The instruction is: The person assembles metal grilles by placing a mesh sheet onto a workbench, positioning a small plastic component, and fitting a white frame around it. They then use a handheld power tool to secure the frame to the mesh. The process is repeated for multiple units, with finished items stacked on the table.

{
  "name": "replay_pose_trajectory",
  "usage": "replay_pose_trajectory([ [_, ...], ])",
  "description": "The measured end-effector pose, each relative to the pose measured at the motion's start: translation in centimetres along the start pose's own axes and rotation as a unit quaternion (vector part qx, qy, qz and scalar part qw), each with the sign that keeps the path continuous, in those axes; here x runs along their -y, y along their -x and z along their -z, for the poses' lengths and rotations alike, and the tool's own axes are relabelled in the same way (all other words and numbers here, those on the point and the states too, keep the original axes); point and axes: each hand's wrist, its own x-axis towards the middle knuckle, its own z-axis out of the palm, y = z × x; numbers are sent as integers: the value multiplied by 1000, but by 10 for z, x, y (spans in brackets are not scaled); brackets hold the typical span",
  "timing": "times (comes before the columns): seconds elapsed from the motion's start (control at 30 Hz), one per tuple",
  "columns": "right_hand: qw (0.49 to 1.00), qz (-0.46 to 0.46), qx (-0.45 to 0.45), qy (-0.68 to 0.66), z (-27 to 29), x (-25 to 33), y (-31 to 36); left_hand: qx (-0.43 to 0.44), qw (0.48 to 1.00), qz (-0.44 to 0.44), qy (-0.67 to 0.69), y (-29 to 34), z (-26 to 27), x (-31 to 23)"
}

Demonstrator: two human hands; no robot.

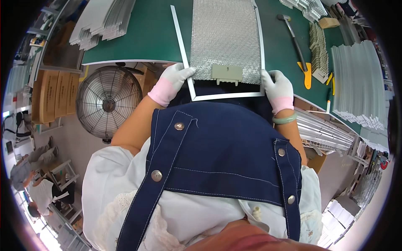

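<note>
A thin white frame [228, 96] lies at the table's near edge, its near bar close to my apron. Its left bar slants out, apart from the silver mesh panel [226, 37]; the right bar runs along the panel's right edge. My left hand [172, 83], in a white glove with a pink cuff, pinches the left bar near the corner. The gloved right hand [277, 90] is closed on the right bar, beside the panel's near right corner. On the near edge of the mesh sits a beige plastic piece [227, 73] with small legs.
On the green table [142, 42] are stacked panels [102, 21] at left and a hammer [293, 37], yellow-handled tool [307, 75], beige clip row [319, 54] and white strips [358, 79] at right. A floor fan [109, 98] stands left. People sit farther back at left.
</note>
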Motion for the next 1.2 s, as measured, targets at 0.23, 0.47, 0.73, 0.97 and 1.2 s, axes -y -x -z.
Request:
replay_pose_trajectory([
  [0.23, 979, -70, 50, -185, -9, -15, 35, -1, 999, 31, 33, 10, 3, 13],
  [0.47, 842, -184, 133, -489, -24, -21, 39, -1, 985, 88, 147, 22, 4, 19],
  [0.73, 800, -203, 191, -531, -35, -21, 33, -10, 1000, 17, 12, 15, 1, 21],
  [0.97, 759, -202, 228, -575, -39, -30, 31, 98, 994, 49, 18, 15, 16, 17],
  [1.2, 737, -246, 113, -619, -53, -14, 35, 41, 997, 43, 56, 10, -10, 10],
])
